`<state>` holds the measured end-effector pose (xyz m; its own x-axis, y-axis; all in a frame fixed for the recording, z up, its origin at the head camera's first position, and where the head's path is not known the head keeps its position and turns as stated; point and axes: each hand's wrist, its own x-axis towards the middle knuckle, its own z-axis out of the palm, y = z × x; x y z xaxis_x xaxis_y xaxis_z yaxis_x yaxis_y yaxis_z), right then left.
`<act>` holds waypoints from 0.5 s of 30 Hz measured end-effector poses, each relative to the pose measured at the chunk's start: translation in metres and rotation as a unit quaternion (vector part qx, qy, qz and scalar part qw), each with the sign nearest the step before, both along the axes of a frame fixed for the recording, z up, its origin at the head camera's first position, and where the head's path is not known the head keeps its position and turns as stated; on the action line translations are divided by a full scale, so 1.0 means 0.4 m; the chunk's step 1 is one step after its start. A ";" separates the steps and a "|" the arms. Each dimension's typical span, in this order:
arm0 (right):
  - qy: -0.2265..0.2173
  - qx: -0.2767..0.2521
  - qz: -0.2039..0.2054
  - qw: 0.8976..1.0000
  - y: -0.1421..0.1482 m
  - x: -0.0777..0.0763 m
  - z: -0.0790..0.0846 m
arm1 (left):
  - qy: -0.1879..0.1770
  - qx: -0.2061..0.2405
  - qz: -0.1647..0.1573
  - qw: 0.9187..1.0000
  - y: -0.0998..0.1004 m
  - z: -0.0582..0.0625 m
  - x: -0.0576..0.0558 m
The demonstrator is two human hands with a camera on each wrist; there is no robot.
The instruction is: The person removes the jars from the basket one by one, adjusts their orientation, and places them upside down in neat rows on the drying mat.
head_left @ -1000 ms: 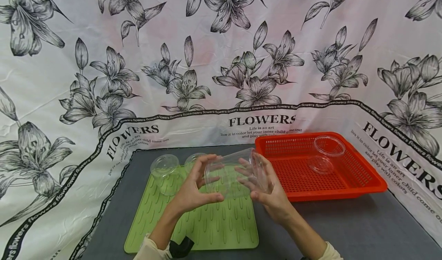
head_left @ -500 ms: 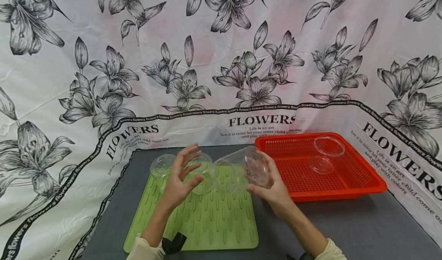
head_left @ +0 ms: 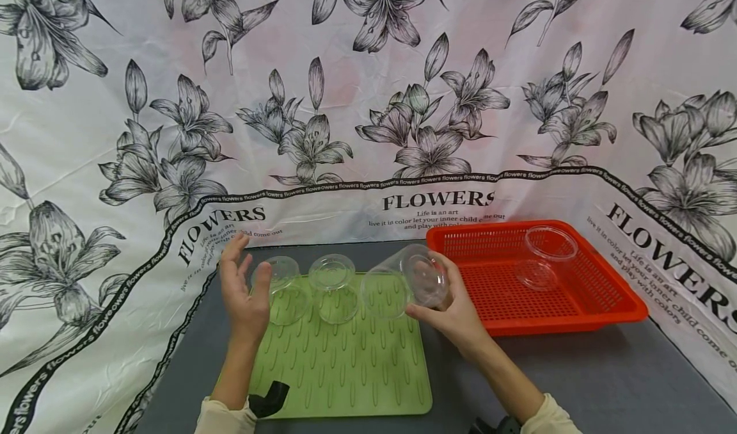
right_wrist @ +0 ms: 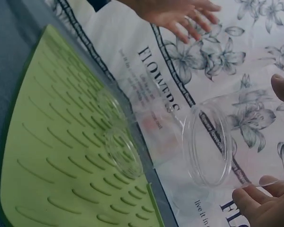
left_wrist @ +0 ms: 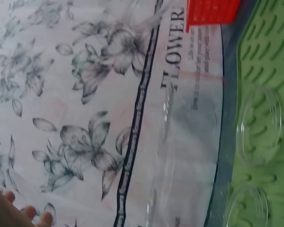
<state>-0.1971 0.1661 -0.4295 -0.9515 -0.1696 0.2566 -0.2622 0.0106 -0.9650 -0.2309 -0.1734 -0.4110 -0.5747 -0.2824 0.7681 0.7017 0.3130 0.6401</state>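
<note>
My right hand [head_left: 460, 315] grips a clear plastic cup [head_left: 423, 274] near its base. The cup is tilted, its mouth turned left and down above the green ribbed mat [head_left: 368, 383]. In the right wrist view its wide rim [right_wrist: 208, 146] shows, with fingertips and thumb on the wall. My left hand [head_left: 244, 299] is raised over the mat's left side with fingers spread, holding nothing. Two more clear cups stand mouth down at the mat's back: a left cup [head_left: 282, 280], partly behind my left hand, and a middle cup [head_left: 332, 277].
A red plastic basket [head_left: 553, 325] stands at the back right, with another clear cup [head_left: 549, 255] upright inside it. The grey tabletop [head_left: 576, 383] extends in front of the basket. A flower-printed cloth [head_left: 322, 216] hangs behind and along both sides.
My left hand has let go of the held cup and moved left. The right hand keeps the cup, now a little farther right and tilted more steeply.
</note>
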 end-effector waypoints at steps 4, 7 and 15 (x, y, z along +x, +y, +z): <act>0.011 0.032 -0.012 0.999 -0.006 -0.006 -0.009 | -0.079 0.023 0.085 0.993 -0.041 -0.021 0.000; 0.016 0.066 -0.032 0.997 -0.016 -0.007 -0.011 | -0.138 0.029 0.115 0.983 -0.070 -0.045 0.002; -0.003 0.114 -0.076 0.991 -0.040 -0.013 -0.008 | -0.291 -0.008 0.145 0.946 -0.127 -0.126 0.018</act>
